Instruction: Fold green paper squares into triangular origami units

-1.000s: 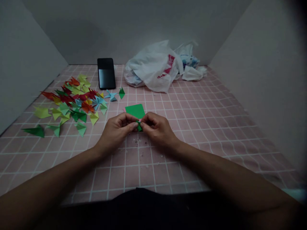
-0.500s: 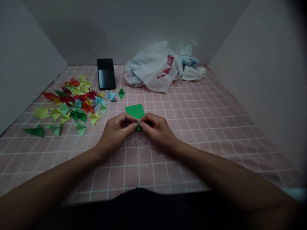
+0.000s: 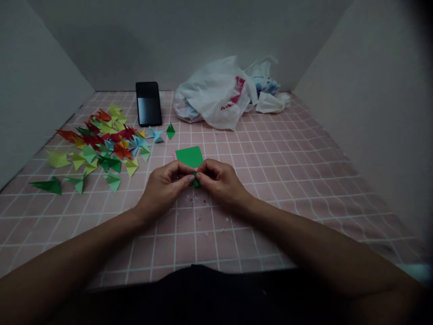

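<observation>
Both hands are meeting at the mat's [image 3: 270, 158] middle, left hand [image 3: 164, 186] and right hand [image 3: 219, 181] pinching a small green fold [image 3: 195, 182] between their fingertips. A green sheet [image 3: 190, 156] is lying just beyond; folded pieces [image 3: 101, 144] are lying far left.

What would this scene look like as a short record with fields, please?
Surface: pink gridded mat, grey walls around it
Hands: left hand and right hand both pinch a small green paper piece between their fingertips
Just beyond the hands: green paper square, lying flat
Left side: pile of folded paper pieces in red, yellow, green and blue
Far edge: black phone, lying flat; white plastic bags, crumpled
</observation>
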Tool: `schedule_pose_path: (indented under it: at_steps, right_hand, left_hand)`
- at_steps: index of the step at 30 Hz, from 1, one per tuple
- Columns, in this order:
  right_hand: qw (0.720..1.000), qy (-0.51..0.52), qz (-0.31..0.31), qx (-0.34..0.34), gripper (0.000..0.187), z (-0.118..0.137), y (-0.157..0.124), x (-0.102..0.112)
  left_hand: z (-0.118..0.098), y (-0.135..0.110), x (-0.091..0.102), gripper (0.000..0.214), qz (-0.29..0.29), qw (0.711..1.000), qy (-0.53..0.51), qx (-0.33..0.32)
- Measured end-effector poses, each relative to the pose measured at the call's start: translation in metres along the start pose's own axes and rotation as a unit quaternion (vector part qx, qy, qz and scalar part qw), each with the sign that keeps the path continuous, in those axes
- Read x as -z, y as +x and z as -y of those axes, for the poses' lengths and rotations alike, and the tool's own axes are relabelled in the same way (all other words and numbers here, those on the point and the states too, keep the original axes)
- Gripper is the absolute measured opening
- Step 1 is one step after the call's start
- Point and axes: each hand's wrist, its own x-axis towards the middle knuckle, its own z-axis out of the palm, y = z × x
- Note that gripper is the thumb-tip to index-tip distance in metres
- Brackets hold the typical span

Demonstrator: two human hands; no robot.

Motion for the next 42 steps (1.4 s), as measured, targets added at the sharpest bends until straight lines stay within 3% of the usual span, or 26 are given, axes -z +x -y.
schedule_pose_path:
  at_steps: [11,19,29,36,42]
  right_hand:
    - [0.998,-0.048,-0.016,0.027,0.016,0.0003,-0.0005,0.0004]
    - [0.997,-0.068,-0.011,0.043,0.017,0.0025,-0.0013,-0.0002]
    - [0.985,-0.13,0.01,0.116,0.019,0.0001,-0.0015,0.0]
    - [0.987,-0.112,0.004,0.117,0.019,0.0002,-0.0006,0.0018]
    - [0.998,-0.049,0.011,0.047,0.014,-0.0004,0.0034,0.0046]
  left_hand:
    - [0.001,0.003,0.0012,0.014,0.021,0.996,-0.071,0.052]
    - [-0.0018,0.0011,-0.001,0.014,-0.013,0.999,-0.017,0.028]
    - [0.0014,0.0018,0.0004,0.011,-0.02,0.998,0.056,-0.008]
    - [-0.0041,0.0005,0.0013,0.012,-0.006,0.999,0.049,0.004]
    - [-0.0046,0.0021,0.0016,0.009,-0.035,0.999,0.02,0.022]
